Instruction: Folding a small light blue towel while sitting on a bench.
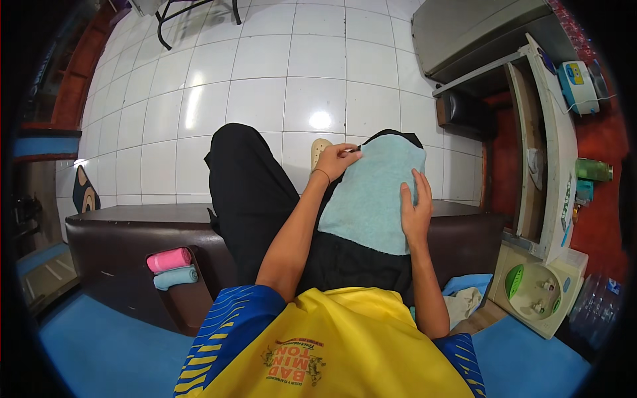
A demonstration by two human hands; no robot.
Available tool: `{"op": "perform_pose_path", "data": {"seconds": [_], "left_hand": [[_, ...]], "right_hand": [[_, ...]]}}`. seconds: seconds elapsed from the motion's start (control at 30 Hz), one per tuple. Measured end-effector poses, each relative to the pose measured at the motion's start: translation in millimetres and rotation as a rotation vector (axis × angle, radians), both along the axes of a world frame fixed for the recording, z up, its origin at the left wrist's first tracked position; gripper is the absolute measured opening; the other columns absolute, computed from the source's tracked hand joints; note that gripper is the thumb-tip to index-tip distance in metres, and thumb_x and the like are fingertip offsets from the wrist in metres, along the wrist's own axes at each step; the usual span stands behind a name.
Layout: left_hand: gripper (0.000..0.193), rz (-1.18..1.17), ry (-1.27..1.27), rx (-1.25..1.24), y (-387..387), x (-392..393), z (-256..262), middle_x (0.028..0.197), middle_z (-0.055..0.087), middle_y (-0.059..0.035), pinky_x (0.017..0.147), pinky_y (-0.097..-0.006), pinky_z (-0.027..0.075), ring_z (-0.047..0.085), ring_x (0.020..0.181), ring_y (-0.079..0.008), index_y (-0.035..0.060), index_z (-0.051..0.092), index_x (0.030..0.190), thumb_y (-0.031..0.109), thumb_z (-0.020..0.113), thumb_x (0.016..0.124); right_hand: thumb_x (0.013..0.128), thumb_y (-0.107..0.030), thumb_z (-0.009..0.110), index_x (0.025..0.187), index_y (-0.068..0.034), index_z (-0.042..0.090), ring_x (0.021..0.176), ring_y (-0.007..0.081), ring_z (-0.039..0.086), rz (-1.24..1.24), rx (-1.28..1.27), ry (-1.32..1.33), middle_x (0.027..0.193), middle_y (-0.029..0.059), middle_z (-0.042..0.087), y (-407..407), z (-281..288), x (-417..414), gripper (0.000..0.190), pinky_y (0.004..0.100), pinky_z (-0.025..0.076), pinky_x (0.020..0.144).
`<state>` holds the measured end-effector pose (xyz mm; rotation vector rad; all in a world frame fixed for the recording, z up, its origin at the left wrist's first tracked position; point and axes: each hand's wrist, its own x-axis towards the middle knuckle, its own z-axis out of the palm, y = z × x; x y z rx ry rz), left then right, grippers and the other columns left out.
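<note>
A light blue cloth (373,199) lies spread flat over my right thigh, on black trousers (249,189). At its far left corner, the thumb and fingers of my left hand (338,160) pinch the edge. My right hand (418,206) rests on the cloth's right edge, thumb and fingers apart, gripping nothing. To my left, a brown tray (186,306) on the bench holds a rolled pink cloth (169,259) and a rolled light blue cloth (175,277).
I sit on a dark brown padded bench (124,244). Beside my right hip lie crumpled cloths (465,298). Further right stand a wooden shelf unit (545,149) and a cream twin-knob appliance (535,293). White floor tiles (259,104) stretch ahead towards a black-framed chair (164,30).
</note>
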<state>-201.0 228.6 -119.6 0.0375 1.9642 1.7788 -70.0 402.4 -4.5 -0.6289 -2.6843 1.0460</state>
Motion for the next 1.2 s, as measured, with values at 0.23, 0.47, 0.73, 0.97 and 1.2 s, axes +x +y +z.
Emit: {"op": "perform_pose_path", "data": {"seconds": [0.23,0.47,0.73,0.97,1.2], "left_hand": [[0.017,0.364,0.077,-0.236,-13.5,-4.9,-22.3,0.078,0.072,-0.0098,0.064,-0.0275,0.054,0.068,0.065,-0.0156,0.0003,0.074,0.092,0.015,0.067,0.086],[0.021,0.267,0.054,0.011,-2.9,-10.1,32.5,0.079,0.07,-0.0089,0.063,-0.0253,0.053,0.064,0.063,-0.0119,-0.0023,0.068,0.098,0.017,0.062,0.092],[0.022,-0.056,0.228,-0.138,18.1,16.5,31.1,0.077,0.071,-0.0085,0.07,-0.029,0.052,0.065,0.072,-0.015,0.0009,0.074,0.091,0.022,0.074,0.083],[0.018,0.277,0.087,-0.194,-17.3,0.1,7.1,0.071,0.07,-0.0091,0.063,-0.0298,0.053,0.069,0.066,-0.0162,-0.0003,0.073,0.087,0.015,0.062,0.09],[0.018,-0.181,0.408,-0.086,24.2,20.1,62.6,0.086,0.071,-0.009,0.069,-0.0301,0.053,0.067,0.078,-0.0186,0.004,0.072,0.095,0.016,0.074,0.082]], "right_hand": [[0.093,-0.022,0.06,0.131,-0.005,0.057,0.13,0.0376,0.045,0.022,-0.034,0.013,0.14,0.0242,0.047,-6.4,2.6,-4.7,0.042,0.0417,0.036,0.108],[0.092,-0.02,0.061,0.129,-0.004,0.058,0.129,0.0376,0.047,-0.005,-0.037,0.049,0.138,0.0243,0.049,1.2,-0.2,-0.1,0.041,0.0417,0.037,0.107],[0.091,-0.02,0.062,0.128,-0.005,0.059,0.126,0.0384,0.049,0.002,-0.015,0.086,0.136,0.0245,0.051,0.9,-4.5,0.1,0.041,0.0414,0.039,0.105],[0.091,-0.021,0.062,0.128,-0.006,0.059,0.126,0.038,0.049,-0.007,-0.029,0.082,0.136,0.0235,0.051,-2.2,-3.4,-0.8,0.04,0.0418,0.039,0.104],[0.092,-0.023,0.061,0.128,-0.007,0.059,0.126,0.0373,0.049,-0.028,-0.03,0.086,0.136,0.0227,0.051,2.9,-4.0,2.9,0.04,0.0413,0.039,0.105]]}}
